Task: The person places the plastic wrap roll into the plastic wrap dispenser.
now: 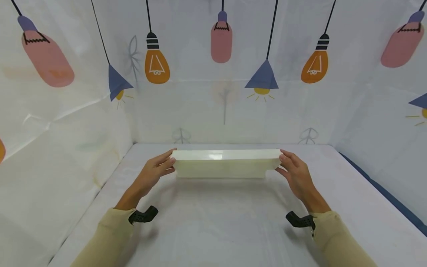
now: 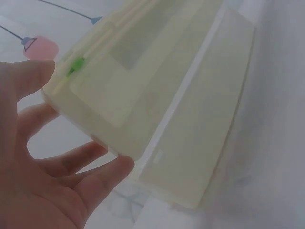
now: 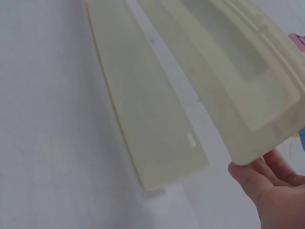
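A long, pale cream plastic lid-like piece [image 1: 230,154] lies level between my two hands. My left hand [image 1: 150,174] grips its left end, with the thumb and fingertips on its edges. At the right end, my right hand [image 1: 298,176] holds the corner in its fingertips. Directly under it is a narrower cream box-like base [image 1: 220,173]. In the right wrist view, a white gap separates the lid piece [image 3: 212,102] from the base [image 3: 143,109]. A small green part [image 2: 76,66] shows near the lid's left end in the left wrist view.
A white cloth-covered table [image 1: 220,222] spreads below the hands. White sheets printed with lamps form the back wall [image 1: 193,107] and both sides. A dark blue strip [image 1: 383,187] runs along the right edge. Black wrist cameras [image 1: 143,215] sit by the sleeves.
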`<action>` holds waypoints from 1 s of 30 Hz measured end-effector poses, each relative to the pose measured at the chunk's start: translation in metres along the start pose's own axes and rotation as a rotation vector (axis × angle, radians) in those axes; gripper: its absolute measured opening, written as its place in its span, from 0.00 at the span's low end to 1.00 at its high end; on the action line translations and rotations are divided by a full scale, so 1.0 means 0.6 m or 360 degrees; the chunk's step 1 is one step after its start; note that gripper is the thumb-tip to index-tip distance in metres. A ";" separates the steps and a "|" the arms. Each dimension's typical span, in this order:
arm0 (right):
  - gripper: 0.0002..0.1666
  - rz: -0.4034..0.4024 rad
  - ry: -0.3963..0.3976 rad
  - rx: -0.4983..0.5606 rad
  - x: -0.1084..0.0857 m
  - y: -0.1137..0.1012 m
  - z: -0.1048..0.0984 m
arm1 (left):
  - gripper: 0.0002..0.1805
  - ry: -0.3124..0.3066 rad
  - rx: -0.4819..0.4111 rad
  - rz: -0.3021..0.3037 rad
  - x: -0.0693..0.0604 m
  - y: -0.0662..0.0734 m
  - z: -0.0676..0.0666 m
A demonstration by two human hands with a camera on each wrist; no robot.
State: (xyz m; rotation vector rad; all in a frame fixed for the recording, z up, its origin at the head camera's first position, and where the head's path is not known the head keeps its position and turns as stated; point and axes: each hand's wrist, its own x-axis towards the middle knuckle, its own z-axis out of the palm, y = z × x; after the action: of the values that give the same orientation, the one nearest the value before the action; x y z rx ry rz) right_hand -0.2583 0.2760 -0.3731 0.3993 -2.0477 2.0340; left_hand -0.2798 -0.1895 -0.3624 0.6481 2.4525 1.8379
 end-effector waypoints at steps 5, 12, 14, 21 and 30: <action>0.36 0.0041 0.0006 0.0002 0.002 -0.001 -0.004 | 0.34 0.0042 -0.0022 -0.0003 0.006 0.004 0.004; 0.38 0.0049 -0.0030 -0.0017 0.015 -0.003 -0.003 | 0.34 0.0084 0.0003 0.0065 0.016 0.001 -0.004; 0.40 0.0063 -0.0039 -0.0023 0.020 -0.005 -0.001 | 0.34 0.0091 0.0010 0.0077 0.019 0.000 -0.008; 0.41 0.0050 -0.0012 0.0016 0.023 -0.009 0.008 | 0.33 0.0078 0.0062 0.0065 0.021 -0.001 -0.013; 0.34 0.0000 0.0026 -0.0036 0.028 -0.007 0.013 | 0.31 0.0019 0.0156 0.0115 0.029 -0.010 -0.012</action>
State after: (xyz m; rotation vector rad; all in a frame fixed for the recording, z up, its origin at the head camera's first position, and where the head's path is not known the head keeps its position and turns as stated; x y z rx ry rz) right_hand -0.2722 0.2675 -0.3636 0.3774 -2.0594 2.0054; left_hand -0.2993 -0.1915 -0.3616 0.7422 2.5736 1.7588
